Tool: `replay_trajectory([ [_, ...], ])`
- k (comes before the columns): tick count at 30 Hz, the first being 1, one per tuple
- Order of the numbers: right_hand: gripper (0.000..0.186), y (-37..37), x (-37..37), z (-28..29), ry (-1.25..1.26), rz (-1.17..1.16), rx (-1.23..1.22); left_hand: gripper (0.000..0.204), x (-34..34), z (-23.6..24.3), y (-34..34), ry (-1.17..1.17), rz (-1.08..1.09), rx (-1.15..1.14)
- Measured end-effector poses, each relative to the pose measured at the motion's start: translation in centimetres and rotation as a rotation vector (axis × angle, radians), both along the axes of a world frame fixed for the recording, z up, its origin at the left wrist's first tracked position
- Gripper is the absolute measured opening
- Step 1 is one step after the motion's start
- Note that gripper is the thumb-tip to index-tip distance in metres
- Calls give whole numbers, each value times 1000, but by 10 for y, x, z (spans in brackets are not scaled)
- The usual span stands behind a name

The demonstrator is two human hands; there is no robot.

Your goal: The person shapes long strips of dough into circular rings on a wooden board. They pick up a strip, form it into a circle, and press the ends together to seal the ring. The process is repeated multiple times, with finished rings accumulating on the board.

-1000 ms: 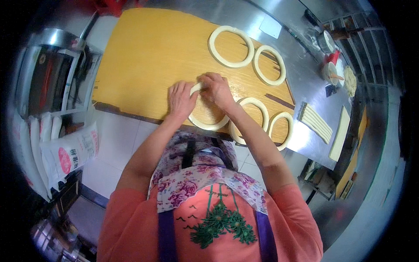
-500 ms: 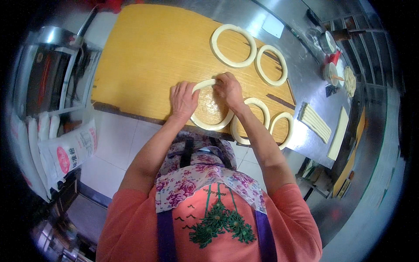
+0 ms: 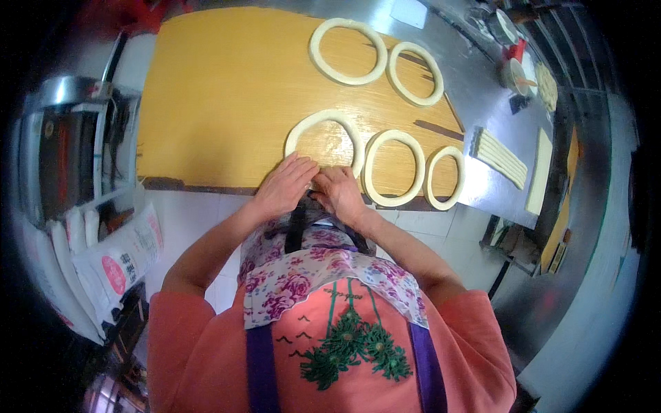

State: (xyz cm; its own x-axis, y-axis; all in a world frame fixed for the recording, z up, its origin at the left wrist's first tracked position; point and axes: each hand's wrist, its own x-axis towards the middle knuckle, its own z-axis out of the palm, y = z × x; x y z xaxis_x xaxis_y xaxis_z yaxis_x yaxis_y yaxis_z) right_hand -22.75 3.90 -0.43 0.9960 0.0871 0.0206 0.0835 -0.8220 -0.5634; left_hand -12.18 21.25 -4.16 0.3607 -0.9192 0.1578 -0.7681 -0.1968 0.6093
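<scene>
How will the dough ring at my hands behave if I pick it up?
The dough ring will probably sag and stretch: it is a slim loop of what looks like soft, pale dough. It's unlikely to roll or tip while lying flat on the yellow board. Its narrow band suggests it's fairly light.

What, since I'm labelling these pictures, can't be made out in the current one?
All in the head view:
Near part of the leftmost dough ring: hidden by the left hand and right hand.
How the fingers meet the dough: the hands themselves cover the contact.
Contents of the pale bowl, upper right: too small and blurred.
Red object, upper left: blurred, cut off at the picture's dark rim.
</scene>
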Motion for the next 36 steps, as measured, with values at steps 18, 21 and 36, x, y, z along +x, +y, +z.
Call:
replay_trajectory([
  [18,39,-59,34,-2,23,-599,-296,59,65,4,-60,-25,269,-113],
  [21,37,-63,35,-11,91,-647,-279,58,82,2,-84,1,143,-129],
  [36,25,-9,-59,10,-71,-522,-199,48,86,-13,-96,51,42,-123],
])
